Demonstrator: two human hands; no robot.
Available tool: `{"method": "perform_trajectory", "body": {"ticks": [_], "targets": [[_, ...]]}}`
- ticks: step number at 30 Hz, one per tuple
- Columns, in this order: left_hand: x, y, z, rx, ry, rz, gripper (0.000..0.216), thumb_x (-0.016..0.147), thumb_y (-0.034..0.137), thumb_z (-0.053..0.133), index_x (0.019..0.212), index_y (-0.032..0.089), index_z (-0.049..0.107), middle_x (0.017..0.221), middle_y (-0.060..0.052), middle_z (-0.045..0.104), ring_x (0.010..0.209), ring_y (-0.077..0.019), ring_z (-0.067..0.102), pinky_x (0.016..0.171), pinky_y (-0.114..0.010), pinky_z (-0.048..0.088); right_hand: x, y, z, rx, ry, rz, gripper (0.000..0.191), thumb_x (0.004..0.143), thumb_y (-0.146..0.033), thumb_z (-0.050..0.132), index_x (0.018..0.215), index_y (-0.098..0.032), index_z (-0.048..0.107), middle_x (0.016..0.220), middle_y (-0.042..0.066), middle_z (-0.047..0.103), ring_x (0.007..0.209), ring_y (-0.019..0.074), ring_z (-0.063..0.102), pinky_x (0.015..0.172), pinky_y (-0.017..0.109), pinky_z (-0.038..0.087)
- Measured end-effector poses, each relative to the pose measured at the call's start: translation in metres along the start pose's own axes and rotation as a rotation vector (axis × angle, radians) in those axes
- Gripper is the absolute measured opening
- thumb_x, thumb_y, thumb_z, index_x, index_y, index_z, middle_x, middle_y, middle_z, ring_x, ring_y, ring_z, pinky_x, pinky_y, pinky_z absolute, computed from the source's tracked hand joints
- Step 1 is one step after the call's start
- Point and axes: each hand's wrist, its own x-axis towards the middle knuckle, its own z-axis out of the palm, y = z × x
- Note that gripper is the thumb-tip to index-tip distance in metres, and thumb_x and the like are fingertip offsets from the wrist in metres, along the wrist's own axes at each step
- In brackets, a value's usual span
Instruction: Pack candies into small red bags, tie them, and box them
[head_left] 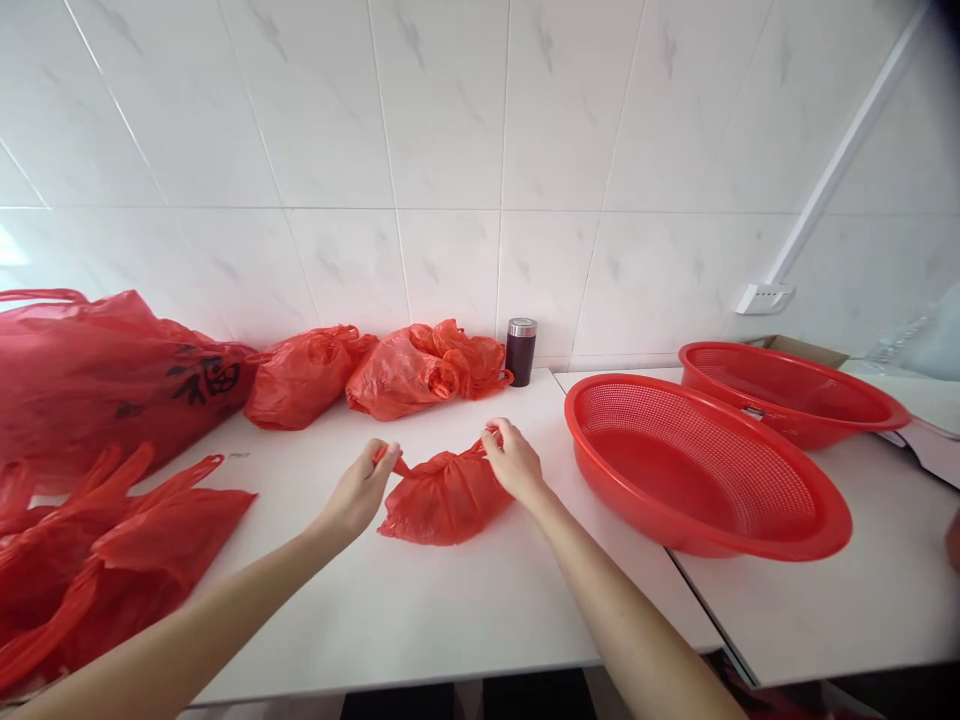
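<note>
A filled red plastic bag [448, 503] rests on the white table in front of me, its neck gathered at the top. My left hand [365, 487] is closed on one of its handles, pulled out to the left. On the other side, my right hand [512, 457] pinches the opposite handle near the bag's upper right. The handles are drawn apart, and the bag's contents are hidden inside.
Two red plastic baskets [577, 440] stand on the right. Along the wall lie bundled red bags [397, 375] and a dark tumbler [520, 355]. A large red bag [97, 370] and loose red bags [165, 540] occupy the left. The table's front edge [420, 684] is close.
</note>
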Motion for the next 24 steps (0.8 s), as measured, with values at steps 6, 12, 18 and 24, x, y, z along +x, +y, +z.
{"method": "perform_trajectory", "body": {"ticks": [6,12,18,24], "targets": [[0.012,0.012,0.055,0.117,0.003,0.105,0.034,0.095,0.049,0.027,0.092,0.024,0.049,0.099,-0.005,0.064,0.092,-0.0216,0.063,0.075,-0.032,0.046,-0.009,-0.005,0.023,-0.172,-0.086,-0.102,0.023,0.094,-0.041,0.045,0.090,-0.022,0.059,0.089,0.001,0.066,0.077,0.0139,0.060,0.065,0.024,0.036],[0.027,-0.004,0.053,0.300,-0.018,0.082,0.039,0.097,0.044,0.019,0.091,0.025,0.052,0.092,-0.006,0.067,0.080,-0.0241,0.064,0.066,-0.032,0.041,-0.004,0.014,0.023,-0.223,-0.096,-0.079,0.023,0.096,-0.039,0.040,0.091,-0.024,0.057,0.075,-0.001,0.066,0.065,0.0138,0.056,0.058,0.024,0.029],[0.051,-0.014,0.057,0.421,-0.007,0.005,0.045,0.098,0.047,0.014,0.113,0.027,0.052,0.090,-0.007,0.072,0.083,-0.0259,0.067,0.066,-0.031,0.041,0.015,0.028,0.026,-0.257,-0.092,-0.035,0.025,0.097,-0.042,0.040,0.093,-0.025,0.058,0.076,0.000,0.067,0.066,0.0145,0.057,0.058,0.025,0.028],[0.080,-0.022,0.062,0.504,-0.054,-0.068,0.053,0.096,0.050,0.014,0.109,0.025,0.059,0.096,-0.012,0.073,0.085,-0.0281,0.068,0.066,-0.033,0.043,0.036,0.047,0.030,-0.310,-0.079,0.059,0.023,0.096,-0.040,0.044,0.088,-0.023,0.058,0.073,0.002,0.066,0.066,0.0158,0.058,0.057,0.026,0.026]]}}
